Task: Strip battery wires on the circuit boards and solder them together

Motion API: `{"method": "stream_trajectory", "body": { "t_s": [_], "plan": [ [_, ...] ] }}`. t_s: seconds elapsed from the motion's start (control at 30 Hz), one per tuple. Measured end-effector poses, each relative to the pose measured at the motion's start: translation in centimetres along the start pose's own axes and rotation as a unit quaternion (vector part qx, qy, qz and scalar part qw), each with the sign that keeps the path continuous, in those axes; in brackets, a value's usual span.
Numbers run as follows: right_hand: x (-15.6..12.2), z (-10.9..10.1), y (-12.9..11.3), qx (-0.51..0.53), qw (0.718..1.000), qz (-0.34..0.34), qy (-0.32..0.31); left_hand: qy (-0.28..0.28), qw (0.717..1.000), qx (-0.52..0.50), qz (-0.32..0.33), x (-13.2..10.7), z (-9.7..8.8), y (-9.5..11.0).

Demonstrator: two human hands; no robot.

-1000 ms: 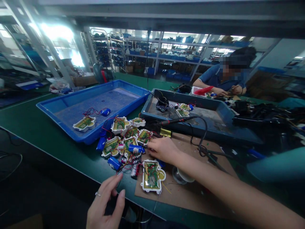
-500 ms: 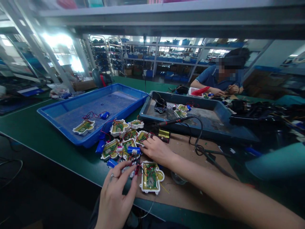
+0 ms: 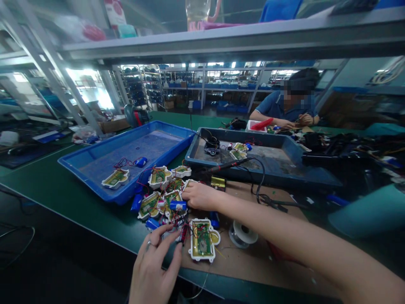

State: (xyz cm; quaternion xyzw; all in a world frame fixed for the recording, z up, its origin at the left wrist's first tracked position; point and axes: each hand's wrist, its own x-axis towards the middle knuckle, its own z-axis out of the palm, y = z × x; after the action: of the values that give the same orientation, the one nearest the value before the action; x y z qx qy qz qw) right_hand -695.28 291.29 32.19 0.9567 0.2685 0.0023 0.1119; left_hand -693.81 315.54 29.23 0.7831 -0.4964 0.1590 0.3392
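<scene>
A white-rimmed housing with a green circuit board (image 3: 202,240) lies on the brown board, wires trailing from it. My left hand (image 3: 155,264) is beside it at the pile's near edge, fingers curved and apart around red and black wires. Deeper in the pile, my right hand (image 3: 202,196) has its fingers bent down and together; what they grip is hidden. Just left of its fingertips lies a blue cylindrical battery (image 3: 178,205). Several similar housings are heaped there, including one at the pile's back (image 3: 160,176).
A blue tray (image 3: 95,185) holds one housing and a blue battery. Behind the pile, a darker tray (image 3: 284,171) has a soldering iron (image 3: 226,166) across its near edge. A solder spool (image 3: 243,234) sits under my right forearm. Across the bench sits a co-worker (image 3: 284,105).
The camera view has tilted up, so the bench sits lower in the picture. My right hand has drawn in slightly at the pile, and the solder spool shows more fully. My left hand stays by the wires.
</scene>
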Motion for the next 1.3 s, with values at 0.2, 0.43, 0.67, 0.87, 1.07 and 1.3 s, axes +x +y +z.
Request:
{"method": "stream_trajectory", "body": {
  "t_s": [0.2, 0.43, 0.67, 0.87, 1.07, 1.3],
  "plan": [
    [-1.2, -0.4, 0.4, 0.087, 0.996, -0.017, 0.026, -0.011, 0.999, -0.013, -0.028, 0.1, -0.4, -0.2],
    [-5.3, -2.2, -2.6, 0.284, 0.918, 0.193, 0.199, -0.002, 0.997, -0.013, -0.075, 1.3, -0.2, 0.3],
    [-9.3, -3.7, -8.8, 0.514, 0.677, 0.411, 0.329, -0.028, 0.925, -0.333, -0.177, 2.5, 0.4, 4.5],
    [-10.9, -3.4, -12.3, 0.730, 0.390, 0.406, 0.386, -0.144, 0.780, -0.547, -0.267, 4.5, 2.2, 9.2],
    [-12.8, -4.3, -13.0, 0.656, 0.479, 0.410, 0.415, -0.173, 0.836, -0.474, -0.217, 4.9, 2.7, 10.7],
    [-13.2, -4.2, -14.1, 0.361, 0.638, 0.480, 0.482, -0.067, 0.941, -0.326, -0.063, 4.5, 3.6, 11.3]
  ]
}}
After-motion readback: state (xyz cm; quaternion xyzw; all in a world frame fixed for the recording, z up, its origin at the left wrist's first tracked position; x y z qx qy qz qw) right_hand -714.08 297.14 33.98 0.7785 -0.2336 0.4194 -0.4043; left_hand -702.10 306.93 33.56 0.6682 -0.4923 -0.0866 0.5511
